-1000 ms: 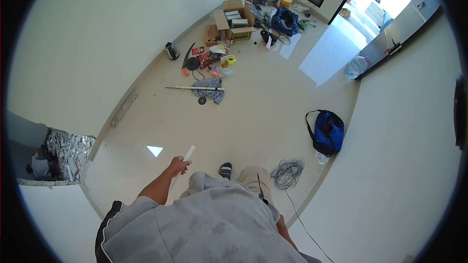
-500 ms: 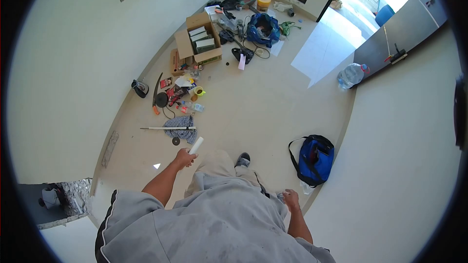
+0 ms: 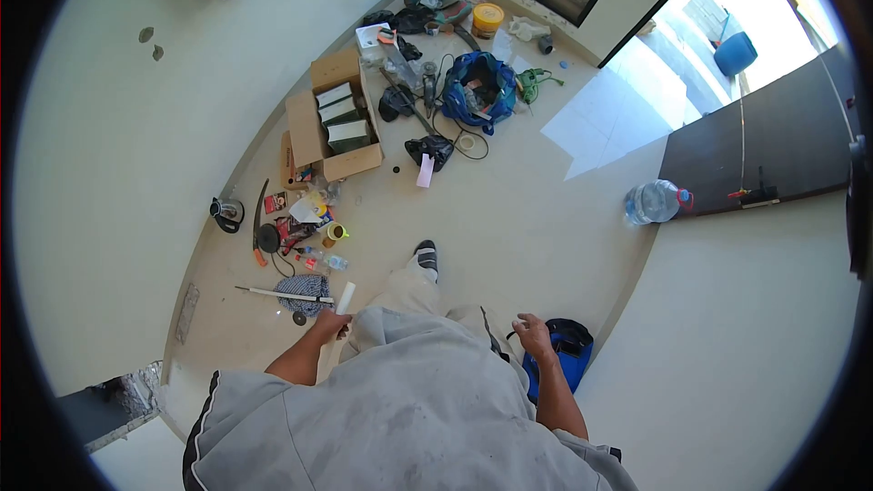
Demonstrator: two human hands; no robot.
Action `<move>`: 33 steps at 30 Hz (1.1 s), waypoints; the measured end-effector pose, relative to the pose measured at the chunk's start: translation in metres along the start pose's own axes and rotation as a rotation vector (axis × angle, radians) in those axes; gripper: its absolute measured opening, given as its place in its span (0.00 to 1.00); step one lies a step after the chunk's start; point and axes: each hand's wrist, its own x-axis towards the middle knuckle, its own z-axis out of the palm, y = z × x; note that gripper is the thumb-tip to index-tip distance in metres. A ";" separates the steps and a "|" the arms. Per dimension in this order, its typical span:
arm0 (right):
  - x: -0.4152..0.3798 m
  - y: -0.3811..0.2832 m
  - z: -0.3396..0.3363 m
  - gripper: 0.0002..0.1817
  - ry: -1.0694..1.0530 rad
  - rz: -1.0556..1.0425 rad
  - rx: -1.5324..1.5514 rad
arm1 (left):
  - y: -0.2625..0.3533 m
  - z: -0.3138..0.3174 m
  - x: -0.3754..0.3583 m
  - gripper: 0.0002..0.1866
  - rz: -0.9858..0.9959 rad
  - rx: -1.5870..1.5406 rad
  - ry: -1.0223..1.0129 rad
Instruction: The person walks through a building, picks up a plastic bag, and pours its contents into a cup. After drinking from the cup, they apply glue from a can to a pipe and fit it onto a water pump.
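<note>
My left hand [image 3: 331,325] is closed around the lower end of a short white tube [image 3: 346,297], which points up and away from me. Beyond it on the floor lies a bunched checked cloth [image 3: 305,288] with a long pale stick [image 3: 273,293] across it. A dark disc [image 3: 299,318] rests beside the cloth. My right hand [image 3: 533,335] hangs by my right side with loosely bent fingers apart and nothing visible in them. Below that hand, partly hidden by it and my arm, a blue and black bag [image 3: 573,359] sits on the floor.
An open cardboard box [image 3: 359,162] stands along the left wall, near a coffee pot [image 3: 227,214], bottles and packets. Farther on are a blue bag [image 3: 455,100], a yellow bucket [image 3: 487,18] and cables. A large water bottle [image 3: 653,203] stands by the dark door [image 3: 755,155] at right.
I have stepped forward, so the box and floor items appear closer and the blue and black bag now lies beneath my right hand. My left hand still holds the white tube.
</note>
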 end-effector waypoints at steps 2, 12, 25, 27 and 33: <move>0.025 -0.047 -0.012 0.23 -0.021 -0.116 -0.041 | 0.123 0.016 -0.024 0.17 0.180 0.230 0.013; 0.236 -0.118 -0.123 0.14 -0.338 -0.192 -0.088 | 0.346 0.142 0.044 0.25 0.397 0.680 -0.320; 0.421 -0.197 -0.273 0.15 -0.668 -0.295 -0.227 | 0.486 0.207 0.034 0.23 0.380 0.639 -0.423; 0.456 -0.220 -0.284 0.15 -0.656 -0.265 -0.210 | 0.514 0.211 0.066 0.23 0.411 0.691 -0.445; 0.593 -0.260 -0.263 0.16 -0.476 -0.326 -0.126 | 0.600 0.224 0.124 0.27 0.255 0.634 -0.397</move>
